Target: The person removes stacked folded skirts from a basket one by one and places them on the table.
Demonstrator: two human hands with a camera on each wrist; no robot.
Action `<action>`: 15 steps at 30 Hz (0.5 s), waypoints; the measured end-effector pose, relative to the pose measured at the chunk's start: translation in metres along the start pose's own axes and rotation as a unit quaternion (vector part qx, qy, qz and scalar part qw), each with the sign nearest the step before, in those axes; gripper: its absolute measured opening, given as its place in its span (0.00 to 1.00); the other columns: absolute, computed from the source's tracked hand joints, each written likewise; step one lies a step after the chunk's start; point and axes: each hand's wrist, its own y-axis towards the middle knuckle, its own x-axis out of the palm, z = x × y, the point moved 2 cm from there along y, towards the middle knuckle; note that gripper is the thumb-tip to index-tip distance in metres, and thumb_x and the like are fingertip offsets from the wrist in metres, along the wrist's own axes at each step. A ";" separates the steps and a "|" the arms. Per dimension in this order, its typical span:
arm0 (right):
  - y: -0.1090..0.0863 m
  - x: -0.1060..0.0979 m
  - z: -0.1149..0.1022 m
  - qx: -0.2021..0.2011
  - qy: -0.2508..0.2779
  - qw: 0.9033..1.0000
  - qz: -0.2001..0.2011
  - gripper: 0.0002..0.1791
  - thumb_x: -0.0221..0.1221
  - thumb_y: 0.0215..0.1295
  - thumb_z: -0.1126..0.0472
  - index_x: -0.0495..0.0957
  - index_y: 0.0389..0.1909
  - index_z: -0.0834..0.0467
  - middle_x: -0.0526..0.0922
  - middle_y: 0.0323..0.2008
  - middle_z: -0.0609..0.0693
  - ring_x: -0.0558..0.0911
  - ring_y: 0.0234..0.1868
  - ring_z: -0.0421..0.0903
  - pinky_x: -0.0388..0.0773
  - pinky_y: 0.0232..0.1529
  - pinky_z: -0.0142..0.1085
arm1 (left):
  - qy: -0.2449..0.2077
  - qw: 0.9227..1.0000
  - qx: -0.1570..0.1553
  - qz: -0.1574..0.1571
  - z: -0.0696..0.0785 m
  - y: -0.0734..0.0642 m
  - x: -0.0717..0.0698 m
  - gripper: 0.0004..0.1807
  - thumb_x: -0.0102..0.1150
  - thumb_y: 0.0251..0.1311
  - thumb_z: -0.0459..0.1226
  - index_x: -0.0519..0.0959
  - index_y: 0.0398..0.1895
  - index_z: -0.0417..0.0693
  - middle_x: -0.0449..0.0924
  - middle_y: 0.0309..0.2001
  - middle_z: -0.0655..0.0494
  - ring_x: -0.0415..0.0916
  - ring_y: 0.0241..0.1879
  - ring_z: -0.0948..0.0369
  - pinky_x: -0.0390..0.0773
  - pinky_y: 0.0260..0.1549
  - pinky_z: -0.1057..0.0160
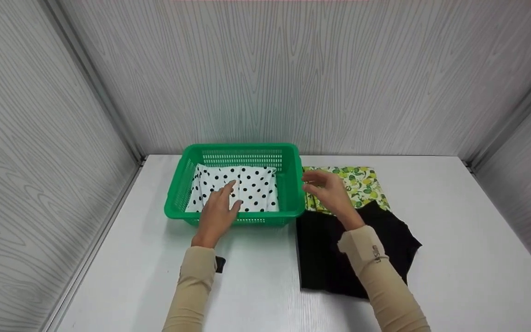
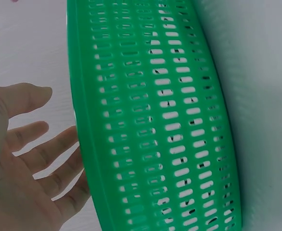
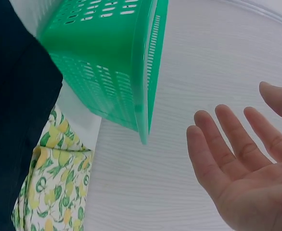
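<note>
A green plastic basket (image 1: 235, 146) with slotted walls stands at the back of the table. Inside it lies a folded white cloth with black dots (image 1: 256, 184). Over the basket's front rim is my left hand (image 1: 218, 210), its fingers spread and nothing held; the left wrist view shows the fingers beside the rim. My right hand (image 1: 332, 191) hovers just right of the basket, fingers loosely extended and apart from the rim in the right wrist view. Beneath it lie a folded lemon-print cloth (image 1: 362, 184) and, nearer me, a black cloth (image 1: 325, 258).
The white table (image 1: 454, 230) meets wood-grain panels at the back (image 1: 270, 83) and on both sides. A small black object (image 1: 220, 264) shows beside my left cuff. The black cloth touches or overlaps the lemon-print cloth's front edge.
</note>
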 end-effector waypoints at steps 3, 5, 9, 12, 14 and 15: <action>0.005 0.008 -0.002 -0.001 0.003 1.000 -0.007 0.18 0.61 0.69 0.69 0.79 0.58 0.70 0.84 0.52 0.63 0.81 0.55 0.59 0.76 0.58 0.51 | 0.002 1.000 -0.015 -0.003 -0.007 0.002 -0.003 0.28 0.62 0.68 0.33 0.70 0.71 0.38 0.80 0.56 0.38 0.76 0.51 0.44 0.77 0.48 0.44; 0.009 0.013 -0.004 0.000 0.001 1.000 -0.010 0.18 0.61 0.68 0.69 0.80 0.57 0.69 0.84 0.52 0.63 0.82 0.55 0.58 0.76 0.58 0.50 | 0.005 1.000 -0.025 -0.007 -0.011 0.003 -0.004 0.28 0.61 0.69 0.34 0.70 0.71 0.38 0.79 0.56 0.38 0.76 0.50 0.44 0.77 0.47 0.44; 0.015 0.025 -0.008 -0.003 -0.013 1.000 -0.016 0.18 0.62 0.67 0.68 0.80 0.57 0.70 0.84 0.52 0.63 0.82 0.54 0.58 0.77 0.57 0.50 | 0.016 0.999 -0.042 -0.011 -0.019 0.006 -0.008 0.27 0.60 0.69 0.34 0.71 0.70 0.39 0.80 0.55 0.38 0.75 0.52 0.44 0.77 0.49 0.43; 0.018 0.033 -0.010 -0.009 -0.025 0.999 -0.021 0.18 0.63 0.67 0.68 0.80 0.56 0.70 0.84 0.52 0.63 0.82 0.53 0.58 0.78 0.56 0.50 | 0.025 0.998 -0.063 -0.019 -0.026 0.008 -0.010 0.27 0.60 0.70 0.34 0.71 0.71 0.39 0.80 0.55 0.38 0.74 0.53 0.44 0.76 0.51 0.43; 0.020 0.037 -0.009 -0.012 -0.031 0.999 -0.025 0.18 0.63 0.67 0.69 0.80 0.56 0.70 0.84 0.52 0.63 0.83 0.53 0.59 0.78 0.56 0.50 | 0.027 0.996 -0.078 -0.026 -0.030 0.008 -0.011 0.28 0.60 0.70 0.35 0.70 0.71 0.40 0.78 0.57 0.37 0.73 0.57 0.43 0.74 0.54 0.43; 0.021 0.038 -0.009 -0.015 -0.034 0.999 -0.027 0.18 0.63 0.67 0.69 0.80 0.56 0.71 0.84 0.51 0.63 0.83 0.53 0.59 0.78 0.56 0.50 | 0.028 0.996 -0.084 -0.028 -0.032 0.009 -0.011 0.28 0.60 0.70 0.35 0.70 0.71 0.40 0.78 0.58 0.37 0.73 0.58 0.42 0.73 0.55 0.42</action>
